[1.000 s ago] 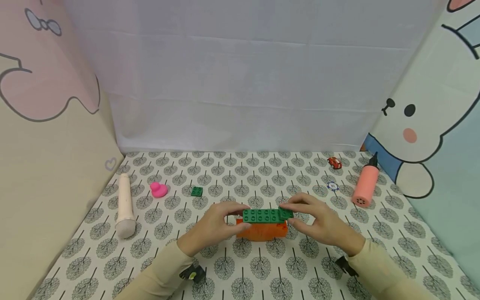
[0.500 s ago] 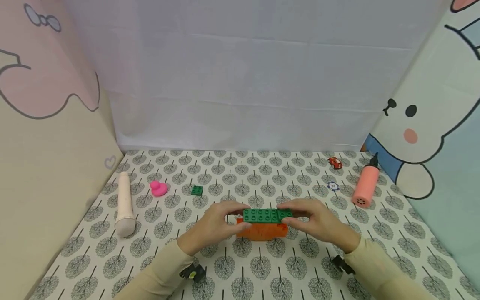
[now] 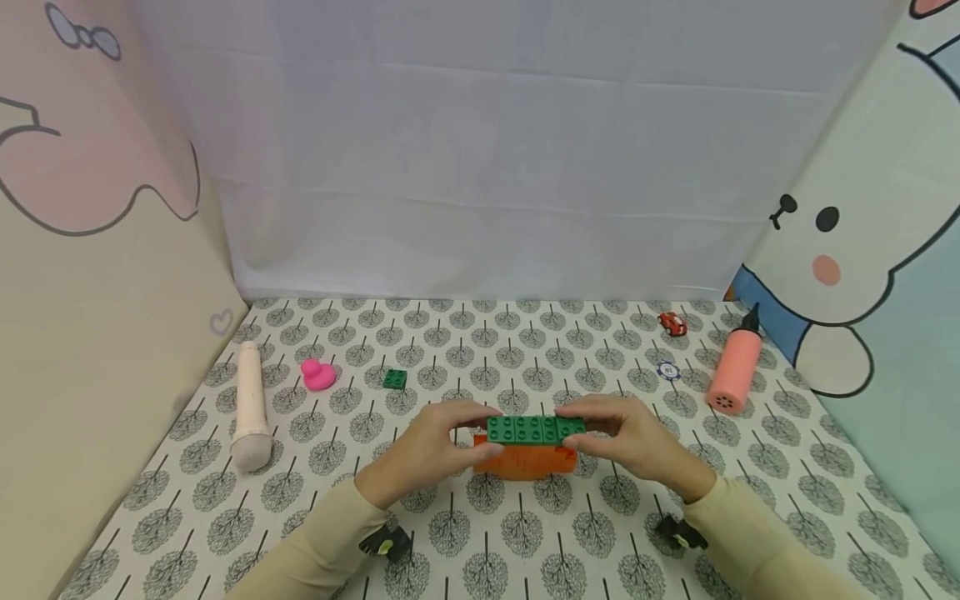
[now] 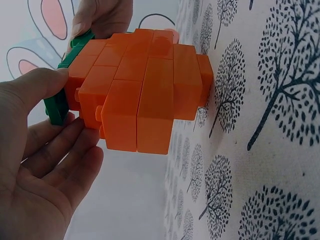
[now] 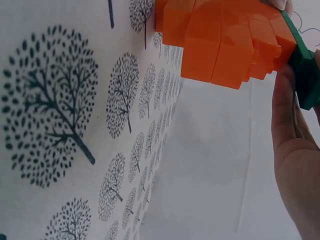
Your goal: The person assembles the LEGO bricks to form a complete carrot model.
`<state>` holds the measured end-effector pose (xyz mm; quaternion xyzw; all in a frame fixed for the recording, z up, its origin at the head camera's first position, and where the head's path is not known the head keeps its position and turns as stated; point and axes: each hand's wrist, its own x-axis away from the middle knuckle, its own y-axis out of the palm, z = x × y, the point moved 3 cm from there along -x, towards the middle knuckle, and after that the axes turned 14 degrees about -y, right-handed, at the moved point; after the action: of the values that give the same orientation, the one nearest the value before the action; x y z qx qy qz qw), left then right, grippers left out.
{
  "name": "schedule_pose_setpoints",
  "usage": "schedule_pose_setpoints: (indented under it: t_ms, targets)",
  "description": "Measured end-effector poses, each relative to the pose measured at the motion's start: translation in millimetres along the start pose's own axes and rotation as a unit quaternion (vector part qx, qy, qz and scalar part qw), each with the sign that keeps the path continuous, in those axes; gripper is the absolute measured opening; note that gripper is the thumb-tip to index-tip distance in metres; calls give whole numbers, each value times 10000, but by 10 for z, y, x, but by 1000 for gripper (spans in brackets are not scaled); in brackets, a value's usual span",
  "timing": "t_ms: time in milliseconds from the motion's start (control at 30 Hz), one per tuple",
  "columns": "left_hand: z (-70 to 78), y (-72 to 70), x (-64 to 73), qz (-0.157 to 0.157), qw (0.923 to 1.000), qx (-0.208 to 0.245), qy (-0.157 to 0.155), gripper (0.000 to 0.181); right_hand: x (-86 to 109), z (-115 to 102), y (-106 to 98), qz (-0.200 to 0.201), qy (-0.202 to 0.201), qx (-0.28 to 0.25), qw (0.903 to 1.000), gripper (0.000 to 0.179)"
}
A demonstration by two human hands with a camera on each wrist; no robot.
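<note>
A build of orange toy bricks (image 3: pixel 525 463), stepped and bulging at the middle, stands on the tree-print cloth. Along its top runs a row of green toy bricks (image 3: pixel 525 430) with studs facing up. My left hand (image 3: pixel 427 450) pinches the left end of this row between thumb and fingers. At the other end, my right hand (image 3: pixel 633 442) pinches the rightmost green brick the same way. The left wrist view shows the orange bricks (image 4: pixel 142 90) widening, then narrowing towards the cloth. In the right wrist view the green brick (image 5: pixel 304 75) lies against the orange top.
A loose green brick (image 3: pixel 395 379) and a pink rubber duck (image 3: pixel 318 375) lie behind to the left. A cream microphone-shaped object (image 3: pixel 251 408) is further left. A red toy car (image 3: pixel 672 324), a poker chip (image 3: pixel 668 370) and a pink hand pump (image 3: pixel 735 369) are on the right.
The rightmost green brick sat tilted and raised at first; now it lies level with the row. My right hand has shifted slightly left and lower over it. My left hand stays put.
</note>
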<state>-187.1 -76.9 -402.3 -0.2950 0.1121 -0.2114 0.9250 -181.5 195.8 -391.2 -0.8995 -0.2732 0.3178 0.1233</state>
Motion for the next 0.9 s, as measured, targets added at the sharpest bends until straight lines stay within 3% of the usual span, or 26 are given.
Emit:
schedule_pose_setpoints:
  t_ms: [233, 433, 600, 733, 900]
  targets:
    - [6, -13, -2, 8, 10000, -52, 9, 39, 21, 13, 26, 25, 282, 113, 9995, 38]
    - [17, -6, -1, 11, 9999, -106, 97, 39, 55, 4, 14, 64, 285, 337, 9990, 43]
    - [6, -24, -11, -122, 9992, -358, 113, 58, 116, -19, -18, 73, 290, 516, 9982, 45]
    - [-156, -226, -46, -253, 9951, -944, -158, 70, 128, -17, -22, 43, 311, 471, 9984, 46]
    - [-587, -655, -215, 48, 9840, -1573, -839, 61, 101, -14, -25, 4, 333, 464, 9984, 48]
